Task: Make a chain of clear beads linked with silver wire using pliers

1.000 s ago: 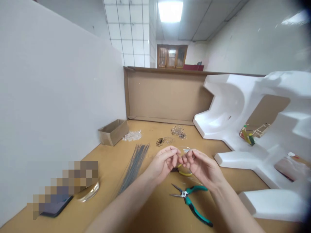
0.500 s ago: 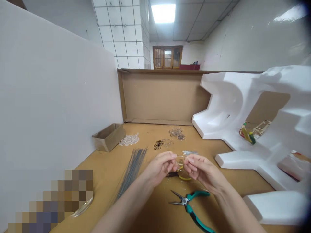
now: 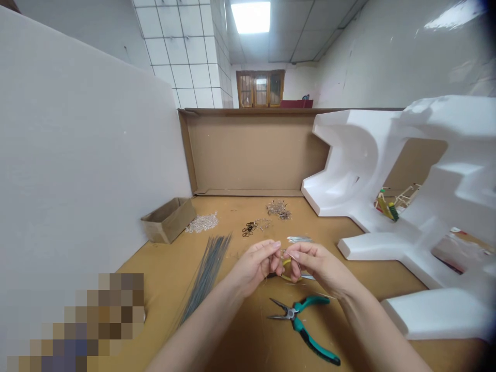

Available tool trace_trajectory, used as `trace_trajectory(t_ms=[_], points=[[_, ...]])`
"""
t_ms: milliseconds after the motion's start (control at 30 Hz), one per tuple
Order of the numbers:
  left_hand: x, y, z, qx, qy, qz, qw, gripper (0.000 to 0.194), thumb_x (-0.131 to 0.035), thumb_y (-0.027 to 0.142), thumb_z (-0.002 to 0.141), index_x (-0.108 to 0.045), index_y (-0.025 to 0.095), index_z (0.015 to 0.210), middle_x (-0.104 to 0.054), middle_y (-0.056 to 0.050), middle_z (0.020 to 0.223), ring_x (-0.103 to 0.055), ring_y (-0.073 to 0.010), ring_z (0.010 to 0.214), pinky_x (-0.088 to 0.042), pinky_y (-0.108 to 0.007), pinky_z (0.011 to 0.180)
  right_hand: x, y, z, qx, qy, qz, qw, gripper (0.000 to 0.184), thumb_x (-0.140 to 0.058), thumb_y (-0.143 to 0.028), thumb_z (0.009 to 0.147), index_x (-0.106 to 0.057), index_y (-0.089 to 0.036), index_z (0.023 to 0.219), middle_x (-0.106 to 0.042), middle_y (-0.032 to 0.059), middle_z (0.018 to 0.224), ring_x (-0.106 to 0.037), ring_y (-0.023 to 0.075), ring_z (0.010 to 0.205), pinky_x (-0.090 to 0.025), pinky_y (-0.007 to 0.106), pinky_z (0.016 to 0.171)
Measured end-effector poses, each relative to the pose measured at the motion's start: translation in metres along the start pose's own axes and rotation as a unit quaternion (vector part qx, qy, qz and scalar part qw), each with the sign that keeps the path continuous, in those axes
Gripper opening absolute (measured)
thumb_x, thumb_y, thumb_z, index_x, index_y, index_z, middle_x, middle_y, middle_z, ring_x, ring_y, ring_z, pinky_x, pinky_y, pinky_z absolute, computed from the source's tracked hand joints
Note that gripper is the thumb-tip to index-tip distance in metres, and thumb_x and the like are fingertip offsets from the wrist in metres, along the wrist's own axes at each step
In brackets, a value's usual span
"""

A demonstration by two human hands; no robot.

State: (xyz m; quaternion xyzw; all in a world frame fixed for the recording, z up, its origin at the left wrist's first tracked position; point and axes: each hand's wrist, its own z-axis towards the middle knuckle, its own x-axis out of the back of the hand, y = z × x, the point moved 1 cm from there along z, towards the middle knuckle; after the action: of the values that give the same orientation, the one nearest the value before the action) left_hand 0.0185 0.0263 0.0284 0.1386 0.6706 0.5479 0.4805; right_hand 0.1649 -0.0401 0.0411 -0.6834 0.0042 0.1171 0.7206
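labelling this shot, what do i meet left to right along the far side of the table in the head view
Small cardboard box → clear pile → black rings → tangled pile → silvery pins → white foam

Your brown table (image 3: 240, 330) carries green-handled pliers (image 3: 293, 316), yellow-handled pliers (image 3: 287, 271), a bundle of grey wires (image 3: 205, 274), small piles of clear pieces (image 3: 203, 222) and black loops (image 3: 249, 229), and an open cardboard box (image 3: 168, 220).
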Motion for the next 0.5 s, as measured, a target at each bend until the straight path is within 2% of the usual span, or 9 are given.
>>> trace_trajectory(t_ms=[133, 267, 367, 500], points=[[-0.0028, -0.0007, -0.0010, -0.025, 0.014, -0.008, 1.000, 0.024, -0.056, 0.032, 0.080, -0.049, 0.014, 0.066, -0.042, 0.006, 0.046, -0.044, -0.0057, 0.046, -0.040, -0.024, 0.063, -0.0014, -0.0022, -0.0018, -0.002, 0.018, 0.015, 1.000, 0.024, -0.051, -0.037, 0.084, -0.059, -0.015, 0.081, -0.059, -0.0016, 0.054, -0.056, 0.0107, 0.052, -0.039, 0.025, 0.056], [-0.0055, -0.0013, -0.0020, -0.037, 0.045, 0.057, 0.997, 0.024, -0.060, 0.031, 0.077, -0.048, 0.014, 0.065, -0.039, 0.008, 0.043, -0.036, -0.0034, 0.039, -0.039, -0.022, 0.056, -0.0023, -0.0022, -0.0026, -0.017, 0.001, -0.065, 0.998, 0.024, -0.055, -0.037, 0.082, -0.058, -0.015, 0.073, -0.057, -0.0033, 0.049, -0.055, 0.0096, 0.049, -0.037, 0.024, 0.054], [-0.0071, -0.0019, -0.0025, -0.034, 0.044, 0.050, 0.997, 0.023, -0.059, 0.033, 0.077, -0.051, 0.013, 0.069, -0.046, 0.006, 0.047, -0.043, -0.0051, 0.041, -0.039, -0.022, 0.056, -0.0010, 0.0008, -0.0004, 0.003, 0.010, -0.069, 0.998, 0.023, -0.056, -0.036, 0.081, -0.058, -0.015, 0.072, -0.057, -0.0031, 0.049, -0.054, 0.0094, 0.047, -0.038, 0.024, 0.054], [-0.0075, -0.0004, -0.0037, -0.037, 0.007, -0.016, 0.999, 0.022, -0.054, 0.032, 0.081, -0.052, 0.013, 0.071, -0.053, 0.000, 0.058, -0.053, -0.0093, 0.054, -0.041, -0.024, 0.062, 0.0016, 0.0027, 0.0020, 0.025, 0.056, 0.009, 0.998, 0.019, -0.060, -0.034, 0.078, -0.060, -0.015, 0.077, -0.058, -0.0017, 0.053, -0.055, 0.0105, 0.051, -0.038, 0.024, 0.054]])
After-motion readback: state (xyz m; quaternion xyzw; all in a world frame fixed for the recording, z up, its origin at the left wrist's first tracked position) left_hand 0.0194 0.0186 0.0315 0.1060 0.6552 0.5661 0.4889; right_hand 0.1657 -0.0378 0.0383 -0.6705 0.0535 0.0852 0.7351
